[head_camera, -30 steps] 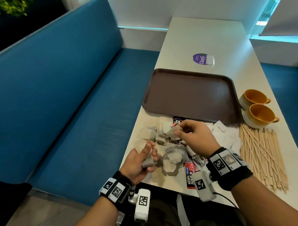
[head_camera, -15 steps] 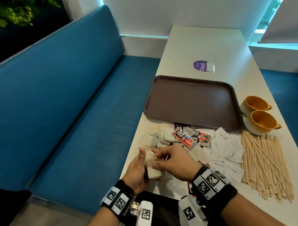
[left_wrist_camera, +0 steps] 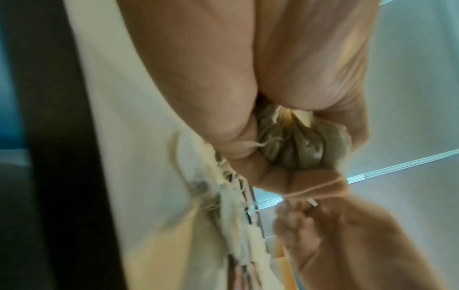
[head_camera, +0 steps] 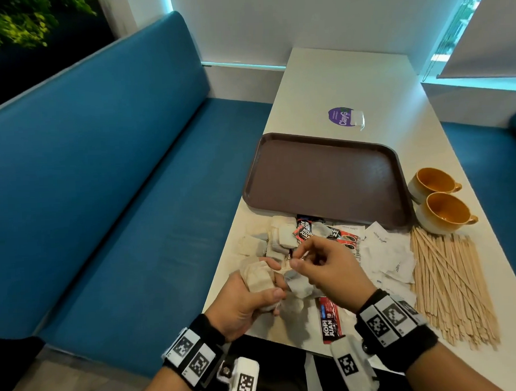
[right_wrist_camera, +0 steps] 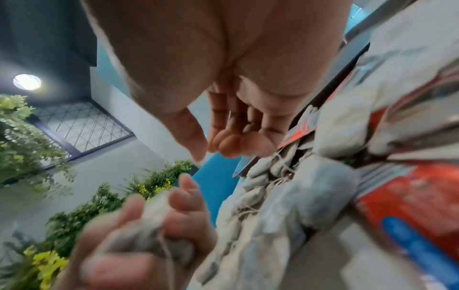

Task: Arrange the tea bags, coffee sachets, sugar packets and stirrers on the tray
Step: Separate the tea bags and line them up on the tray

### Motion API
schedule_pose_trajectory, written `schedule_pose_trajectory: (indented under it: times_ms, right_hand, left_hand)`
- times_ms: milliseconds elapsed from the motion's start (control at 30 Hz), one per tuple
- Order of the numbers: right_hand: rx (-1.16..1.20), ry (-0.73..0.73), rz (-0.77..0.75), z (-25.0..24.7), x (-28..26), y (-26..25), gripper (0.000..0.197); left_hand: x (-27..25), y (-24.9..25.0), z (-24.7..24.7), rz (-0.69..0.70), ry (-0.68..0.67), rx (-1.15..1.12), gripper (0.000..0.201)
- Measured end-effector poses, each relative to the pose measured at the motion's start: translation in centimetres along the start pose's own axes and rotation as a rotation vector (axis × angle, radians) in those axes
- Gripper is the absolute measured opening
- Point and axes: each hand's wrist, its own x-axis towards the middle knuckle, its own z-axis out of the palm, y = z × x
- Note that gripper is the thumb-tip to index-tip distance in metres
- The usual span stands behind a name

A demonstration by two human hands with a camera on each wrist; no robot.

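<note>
Clearly my left hand (head_camera: 249, 299) grips crumpled beige paper tea bags (head_camera: 258, 279) — my right hand (head_camera: 328, 269) pinches something thin, perhaps string — blurred.

Both forearms are bare. Each wrist carries a black band (head_camera: 198, 342) faced with white panels bearing black square-code markers. A white camera module (head_camera: 351, 368) with its own marker hangs beneath each wrist. Dark trousers (head_camera: 288, 380) below.

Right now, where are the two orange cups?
In the head view, the two orange ceramic cups sit on the table's right side, beside the brown plastic tray, just beyond the wooden stirrers.
</note>
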Motion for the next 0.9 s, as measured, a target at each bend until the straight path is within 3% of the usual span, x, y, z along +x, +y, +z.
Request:
schedule_pose_trajectory:
  times_ms: [100,200,300,367,500,633,700,900]
  right_hand:
    - [-0.258,-0.197,-0.019,-1.2,-1.5,0.6,0.021]
    - [-0.5,-0.357,-0.033,-1.0,-2.9,1.0,0.034]
    - [-0.707,-0.387,-0.09,0.0,-3.5,1.3,0.043]
    - [-0.743,-0.364,-0.116,0.6,-3.3,1.4,0.038]
    - [-0.704,-0.301,-0.121,0.8,-2.6,1.5,0.018]
    - [-0.458,-0.196,-0.068,0.4,-1.9,1.6,0.003]
    - [-0.351,-0.105,-0.04,0.2,-1.5,1.6,0.003]
    - [-0.14,0.085,-0.057,-0.7,-0.5,0.4,0.005]
  left_hand:
    - [-0.3,1.5,0.3,0.014,-0.024,0.049,0.041]
    - [-0.9,2.7,0.1,0.049,0.069,0.022,0.044]
    - [-1.6,2.9,-1.2,0.063,0.207,-0.052,0.049]
    - [-2.1,2.9,-2.3,0.069,0.276,-0.097,0.048]
    - [-3.2,2.8,-3.4,0.021,0.339,-0.065,0.055]
    - [-3.5,1.6,-3.4,-0.022,0.352,-0.079,0.069]
    - [-3.3,0.9,-2.8,-0.032,0.334,-0.075,0.084]
    - [-1.1,-0.5,-1.1,-0.033,0.304,-0.038,0.089]
